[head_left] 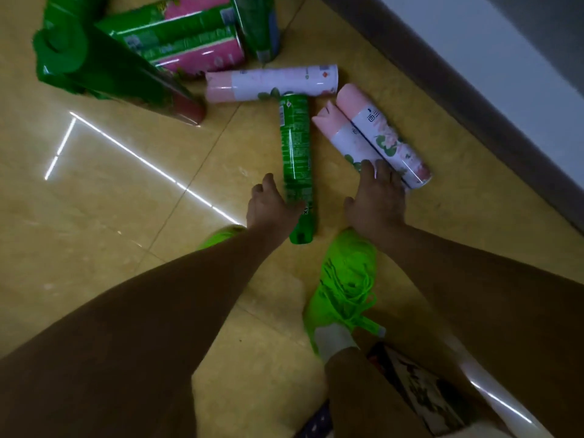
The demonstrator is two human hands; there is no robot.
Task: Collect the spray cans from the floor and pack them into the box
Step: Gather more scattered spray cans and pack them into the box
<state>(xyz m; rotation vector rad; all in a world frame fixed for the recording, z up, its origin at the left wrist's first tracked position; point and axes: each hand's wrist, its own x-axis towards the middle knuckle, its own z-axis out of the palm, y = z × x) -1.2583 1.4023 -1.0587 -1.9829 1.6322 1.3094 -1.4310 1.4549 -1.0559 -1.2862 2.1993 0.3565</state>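
- The green can [296, 159] lies flat on the floor [104, 191], lengthwise away from the person, its cap end nearest the green shoes [344, 279]; I take it as the landmark.
- The left hand [271, 205] rests on its near part from the left, fingers loosely spread and not wrapped round it: a wide grip, probably placed to steady the can or about to close on it.
- The right hand [376, 197] is to the can's right, fingers straight, tips touching the base end of the nearer pink-capped can [344, 143]; that grip is wide too and holds nothing.
- A second pink-capped can [384, 135] lies touching it on the far side, parallel, which suits taking the pair together.
- A third pink can [271, 83] lies crosswise at the green can's far end, touching it.
- Beyond and left sit green and pink shrink-wrapped packs [177, 42], heaped.
- No box is clearly in view; nothing looks packed yet from here.
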